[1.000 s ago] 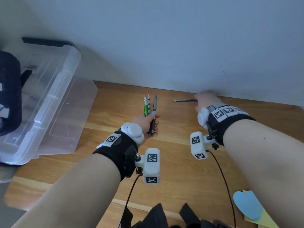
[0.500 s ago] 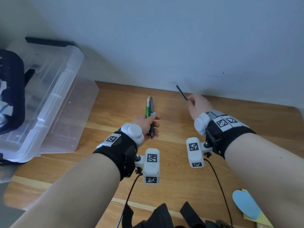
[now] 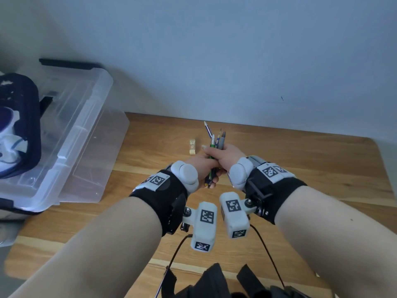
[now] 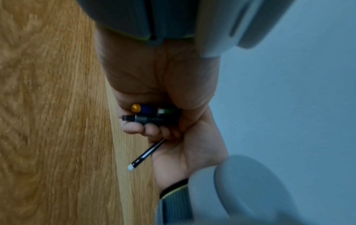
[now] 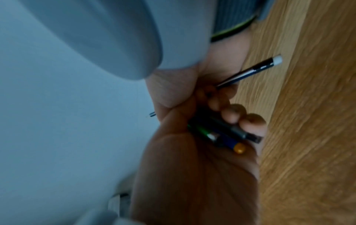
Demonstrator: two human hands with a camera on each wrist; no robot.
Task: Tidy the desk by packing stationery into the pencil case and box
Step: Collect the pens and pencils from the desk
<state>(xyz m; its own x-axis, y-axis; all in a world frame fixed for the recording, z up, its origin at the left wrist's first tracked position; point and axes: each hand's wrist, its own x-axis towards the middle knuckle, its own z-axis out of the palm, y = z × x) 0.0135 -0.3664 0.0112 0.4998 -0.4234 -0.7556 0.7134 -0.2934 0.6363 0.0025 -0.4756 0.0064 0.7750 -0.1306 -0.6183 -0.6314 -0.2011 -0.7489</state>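
Note:
My left hand (image 3: 198,167) grips a bundle of pens (image 3: 217,143), one green and one grey, with their tips pointing away from me. Pressed against it from the right, my right hand (image 3: 226,157) pinches a thin dark blue pencil (image 3: 207,130) with a white eraser end. The left wrist view shows the pens' ends (image 4: 152,114) in curled fingers and the pencil (image 4: 146,153) below them. In the right wrist view the pencil (image 5: 250,71) crosses my right fingers beside the pens (image 5: 221,134). A navy pencil case (image 3: 23,125) lies in the clear box (image 3: 86,117) at the left.
A small tan eraser marked 2B (image 3: 192,147) lies on the wooden desk (image 3: 300,168) just left of my hands. A clear lid (image 3: 96,160) rests flat beside the box. The wall runs close behind the desk. Black straps (image 3: 214,280) hang at the near edge.
My right hand lifted the thin pencil from beside the wall and carried it left to the left hand's bundle. The two hands now touch. The left hand kept hold of its pens.

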